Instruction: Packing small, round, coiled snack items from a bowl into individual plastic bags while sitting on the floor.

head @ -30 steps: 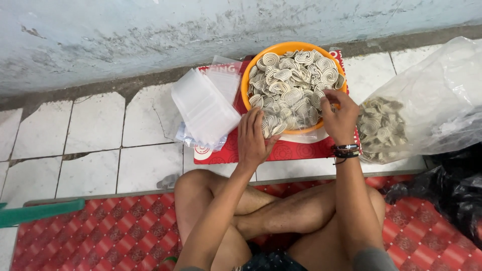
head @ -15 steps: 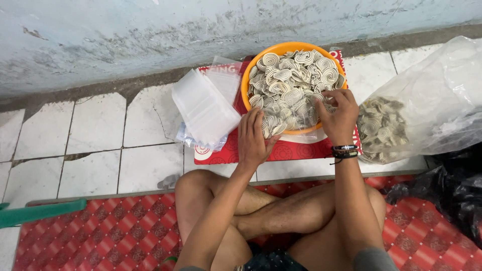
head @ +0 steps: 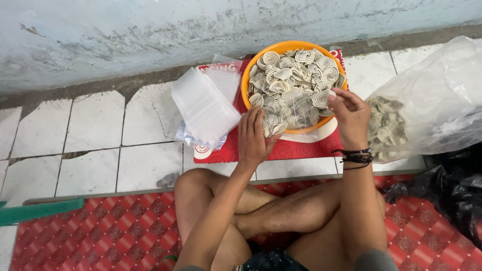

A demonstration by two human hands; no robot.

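The bowl [head: 244, 83] was orange; the spiral crackers [head: 293, 80] were cream with dark coiled lines. The mat [head: 115, 233] bore a red-and-white diamond pattern; the floor tiles [head: 95, 125] were white.

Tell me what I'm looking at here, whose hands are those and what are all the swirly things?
The picture comes from a camera worn on a person's head, so you look down at that person's own arms and crossed legs, as if you were them. They sit on a red patterned mat beside a white tiled floor.

In front stands a round orange plastic bowl heaped with pale spiral-shaped crackers. The left hand rests at the bowl's near edge and has a small clear plastic bag with spirals in its grip. The right hand hovers over the bowl's right side.

Left of the bowl lies a stack of empty clear plastic bags. On the right sits a big clear plastic sack holding more spirals.
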